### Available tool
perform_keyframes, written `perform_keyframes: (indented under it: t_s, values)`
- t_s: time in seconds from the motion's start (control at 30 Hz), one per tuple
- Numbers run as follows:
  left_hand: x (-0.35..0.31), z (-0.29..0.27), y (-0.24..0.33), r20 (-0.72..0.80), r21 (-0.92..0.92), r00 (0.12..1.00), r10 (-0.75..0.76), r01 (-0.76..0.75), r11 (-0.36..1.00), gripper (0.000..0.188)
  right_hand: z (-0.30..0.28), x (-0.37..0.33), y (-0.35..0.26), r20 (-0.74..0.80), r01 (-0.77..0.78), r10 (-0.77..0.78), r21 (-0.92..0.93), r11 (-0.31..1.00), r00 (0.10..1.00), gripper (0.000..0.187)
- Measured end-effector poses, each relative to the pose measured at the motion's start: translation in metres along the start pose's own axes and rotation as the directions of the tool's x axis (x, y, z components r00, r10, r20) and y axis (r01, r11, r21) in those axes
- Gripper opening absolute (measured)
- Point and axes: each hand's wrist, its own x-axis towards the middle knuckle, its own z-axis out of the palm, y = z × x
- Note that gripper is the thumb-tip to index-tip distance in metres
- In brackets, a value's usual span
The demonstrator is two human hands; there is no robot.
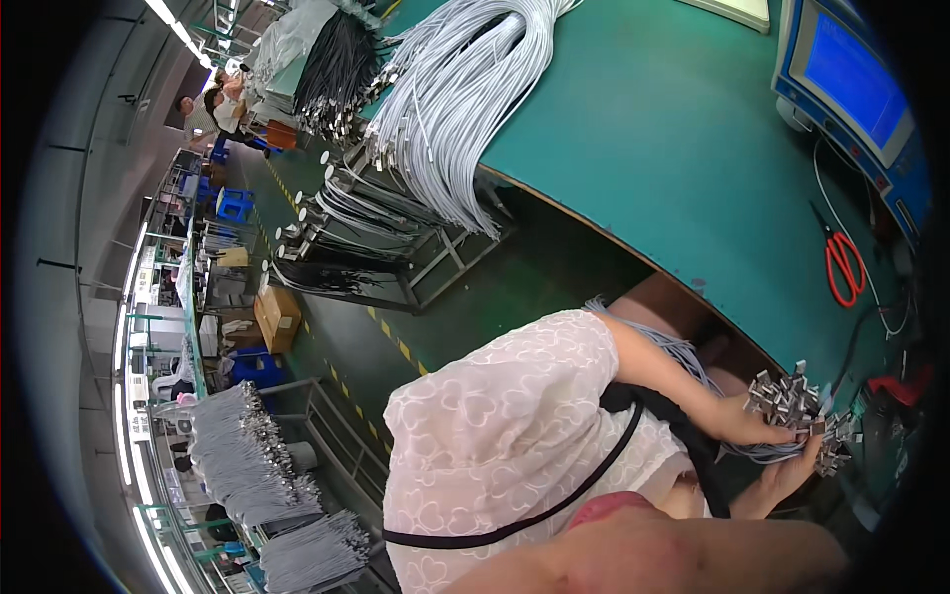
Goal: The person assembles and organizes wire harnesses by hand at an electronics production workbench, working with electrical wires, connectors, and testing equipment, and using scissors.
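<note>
My left hand (754, 423), at the end of the arm with the white patterned sleeve (505, 396), is closed around a bundle of grey cables (673, 346). The cables hang back past the table edge and under the arm. Their silver metal connectors (784, 396) fan out beyond my fingers. Close beside it, my right hand (787, 480) is closed at the lower side of the same bundle, its fingers against the connectors. Part of that hand is hidden.
The green table (633, 119) bears a large bundle of light-grey cables (465, 89), red-handled scissors (843, 267) and a blue device with a screen (856, 79). Cable racks (396, 238) stand on the floor beside it. Several people (226, 104) are far off.
</note>
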Motion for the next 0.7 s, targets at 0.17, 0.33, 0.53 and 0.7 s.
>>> perform_keyframes:
  t_s: [0.17, 0.33, 0.53, 0.7]
  values:
    - [0.006, -0.014, 0.027, 0.096, 0.133, 0.93, -0.354, 0.341, 0.931, 0.037, 0.014, -0.01, -0.01, -0.023, -0.017, 0.016, -0.014, 1.0, 1.0, 0.022]
    - [-0.002, -0.021, 0.036, 0.078, 0.143, 0.901, -0.426, 0.413, 0.899, 0.038, -0.021, -0.026, -0.015, 0.415, -0.056, -0.012, 0.152, 0.987, 0.91, 0.025]
    - [-0.004, -0.021, 0.017, 0.117, 0.077, 0.811, -0.573, 0.568, 0.819, 0.037, -0.143, -0.068, 0.006, -0.68, -0.05, 0.071, 0.05, 0.997, 0.73, 0.038]
    - [0.003, -0.019, 0.012, 0.126, -0.019, 0.836, -0.533, 0.54, 0.842, 0.044, -0.091, -0.069, 0.005, -0.57, 0.034, -0.618, -0.72, 0.694, 0.541, 0.032]
